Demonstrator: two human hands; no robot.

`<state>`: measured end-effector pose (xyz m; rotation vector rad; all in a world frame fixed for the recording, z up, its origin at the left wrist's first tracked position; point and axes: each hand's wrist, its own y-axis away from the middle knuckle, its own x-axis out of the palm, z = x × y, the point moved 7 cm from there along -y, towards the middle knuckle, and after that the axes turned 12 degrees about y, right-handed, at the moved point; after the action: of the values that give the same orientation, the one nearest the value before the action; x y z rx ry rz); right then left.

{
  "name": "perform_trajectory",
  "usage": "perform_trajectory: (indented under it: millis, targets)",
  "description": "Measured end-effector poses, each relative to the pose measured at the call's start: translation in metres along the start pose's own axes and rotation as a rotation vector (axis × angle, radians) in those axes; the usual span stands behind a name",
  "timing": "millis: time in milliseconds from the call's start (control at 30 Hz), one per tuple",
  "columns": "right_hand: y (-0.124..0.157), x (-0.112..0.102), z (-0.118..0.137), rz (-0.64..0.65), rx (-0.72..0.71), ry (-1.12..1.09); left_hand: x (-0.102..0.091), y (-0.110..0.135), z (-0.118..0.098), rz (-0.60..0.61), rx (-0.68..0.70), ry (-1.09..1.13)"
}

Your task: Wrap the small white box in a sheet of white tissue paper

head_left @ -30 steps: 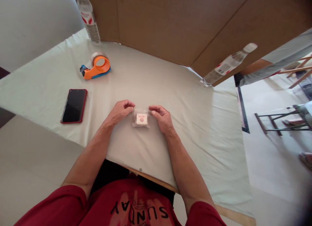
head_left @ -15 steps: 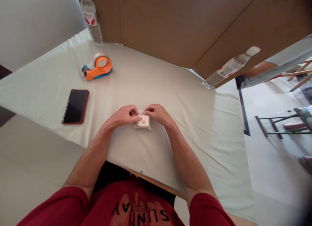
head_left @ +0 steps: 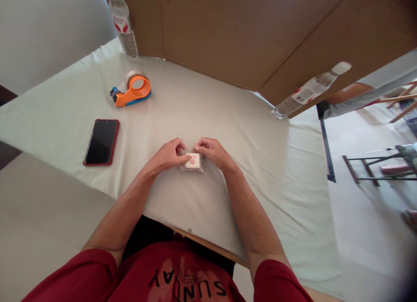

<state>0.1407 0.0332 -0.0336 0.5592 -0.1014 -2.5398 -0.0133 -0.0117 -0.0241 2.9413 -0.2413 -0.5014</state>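
Observation:
A small, pale, box-shaped packet (head_left: 194,161) with red print lies on the cloth in front of me, in a clear plastic wrapper (head_left: 192,170) that sticks out along its near edge. My left hand (head_left: 171,155) is at its left side, thumb laid on the top face and fingers curled behind. At the packet's far right corner, my right hand (head_left: 211,153) has thumb and forefinger pinched together. Whatever sits between those fingertips is too small to make out.
A phone (head_left: 101,142) and an orange tape dispenser (head_left: 133,90) lie to the left. One water bottle (head_left: 124,28) stands at the back left, another bottle (head_left: 309,92) at the right. A cardboard panel (head_left: 211,37) rises behind. A person's arm (head_left: 347,93) shows beyond it.
My fingertips have shifted slightly at the packet's far edge, and my left thumb reaches a little further over its top. The packet stays nearly in place.

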Motion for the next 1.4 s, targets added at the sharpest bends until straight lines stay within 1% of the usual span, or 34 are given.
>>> perform_trajectory:
  millis: [100,167,267,367,600,733,900,1000,1167,1400]
  targets:
    - [0.004,0.0,0.002,0.004,-0.008,-0.007,-0.001,-0.002,0.0,-0.047,0.051,-0.003]
    - [0.007,-0.001,0.002,-0.007,-0.013,0.011,-0.001,-0.003,-0.002,-0.038,0.083,-0.013]
    - [0.013,0.0,0.0,-0.009,-0.011,-0.011,0.004,-0.002,-0.003,0.039,0.085,-0.004]
    - [0.021,0.002,-0.005,0.007,0.006,-0.073,0.008,-0.001,-0.004,0.111,0.079,0.063]
    - [0.032,0.005,-0.007,0.02,0.001,-0.088,0.015,0.001,-0.007,0.214,0.078,0.19]
    - [0.033,0.008,-0.003,0.029,-0.012,-0.029,0.015,0.002,-0.011,0.224,0.077,0.217]
    - [0.037,0.007,0.004,-0.041,-0.033,0.055,0.014,0.003,-0.013,0.215,0.08,0.219]
    - [0.039,0.008,0.006,-0.062,-0.042,0.106,0.015,0.002,-0.011,0.219,0.068,0.234]
    - [0.04,0.008,0.006,-0.064,-0.038,0.118,0.015,0.002,-0.01,0.227,0.07,0.232]
    - [0.039,0.008,0.008,-0.089,-0.101,0.109,0.016,0.002,-0.01,0.244,0.048,0.264]
